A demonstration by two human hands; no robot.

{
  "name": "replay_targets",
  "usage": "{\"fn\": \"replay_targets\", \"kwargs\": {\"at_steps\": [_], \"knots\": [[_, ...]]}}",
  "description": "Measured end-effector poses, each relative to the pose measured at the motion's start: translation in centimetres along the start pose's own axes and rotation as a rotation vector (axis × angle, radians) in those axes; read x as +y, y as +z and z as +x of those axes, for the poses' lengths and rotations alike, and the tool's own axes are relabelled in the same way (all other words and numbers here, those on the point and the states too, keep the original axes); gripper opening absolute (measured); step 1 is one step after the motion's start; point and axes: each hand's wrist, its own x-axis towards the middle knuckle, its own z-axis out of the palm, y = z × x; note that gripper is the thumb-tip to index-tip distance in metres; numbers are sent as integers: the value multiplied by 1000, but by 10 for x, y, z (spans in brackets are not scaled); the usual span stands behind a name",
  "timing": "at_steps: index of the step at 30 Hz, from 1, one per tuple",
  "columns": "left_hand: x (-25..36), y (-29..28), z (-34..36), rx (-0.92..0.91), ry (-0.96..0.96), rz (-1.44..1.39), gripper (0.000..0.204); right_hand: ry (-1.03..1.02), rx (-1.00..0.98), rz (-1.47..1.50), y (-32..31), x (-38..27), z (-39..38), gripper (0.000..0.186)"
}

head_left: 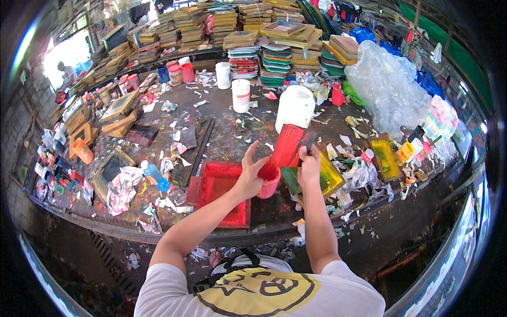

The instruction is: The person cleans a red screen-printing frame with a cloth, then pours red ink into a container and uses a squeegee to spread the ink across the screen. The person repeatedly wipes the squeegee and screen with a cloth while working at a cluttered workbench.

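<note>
My left hand (pixel 251 174) grips a pink-red container (pixel 268 187) at the center, its index finger raised. My right hand (pixel 309 166) holds a dark-handled squeegee (pixel 287 147) whose broad blade, coated in red ink, tilts over the container's mouth. Below my left arm lies a red ink-covered screen frame (pixel 235 217); a yellow-and-green stained frame (pixel 330 178) sits under my right hand. A large white tub (pixel 294 105) stands just behind the squeegee.
Stacked frames (pixel 224 24) line the back. A white pot (pixel 241 95), blue bottle (pixel 154 175), orange cup (pixel 82 150) and paper scraps share the table (pixel 187 111). Crumpled plastic sheeting (pixel 384 90) lies at right. Another person (pixel 67 74) is at the far left, by the bright opening.
</note>
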Motion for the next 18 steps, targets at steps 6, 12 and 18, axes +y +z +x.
{"fn": "replay_targets", "kwargs": {"at_steps": [6,12,18], "knots": [[11,7,-13,20,-211,-14,61,-75,26,-9,2,4,1,32],[14,-6,-30,-195,-55,453,52,-100,60,14,3,-2,-1,16],[1,-12,-34,-208,176,632,37,-104,87,21,5,-5,-8,11]]}}
